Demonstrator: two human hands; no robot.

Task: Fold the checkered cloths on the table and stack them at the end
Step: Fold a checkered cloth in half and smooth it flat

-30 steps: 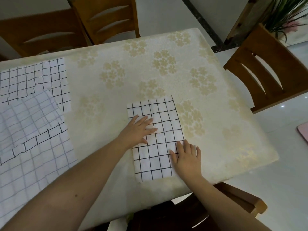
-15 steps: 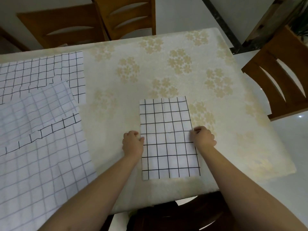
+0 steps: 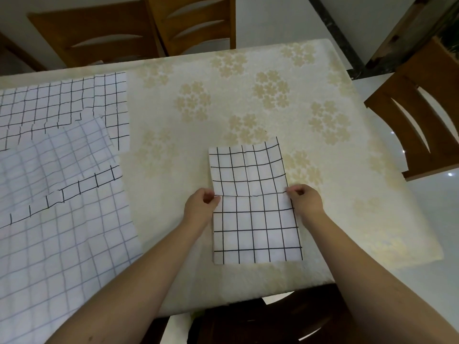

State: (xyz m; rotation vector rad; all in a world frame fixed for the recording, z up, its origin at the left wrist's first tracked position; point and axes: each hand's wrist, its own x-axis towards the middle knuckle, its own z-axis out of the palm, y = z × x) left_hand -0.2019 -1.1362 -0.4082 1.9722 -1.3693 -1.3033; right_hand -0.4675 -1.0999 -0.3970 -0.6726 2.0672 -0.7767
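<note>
A folded white cloth with a black grid lies near the table's front edge. My left hand pinches its left edge at mid-height. My right hand pinches its right edge at the same height. A crease runs across the cloth between my hands, and the far half is lifted slightly. On the left lies a large unfolded checkered cloth, its faint-lined side up with a turned-over strip of dark grid. Behind it lies another checkered cloth, spread flat.
The table wears a cream cover with pale flower prints. Wooden chairs stand at the far side, at the right and under the front edge. The floor at right is glossy and pale.
My hands went from lying flat on the folded cloth to pinching its left and right edges. The far half has since risen and a crease has formed across the middle.
</note>
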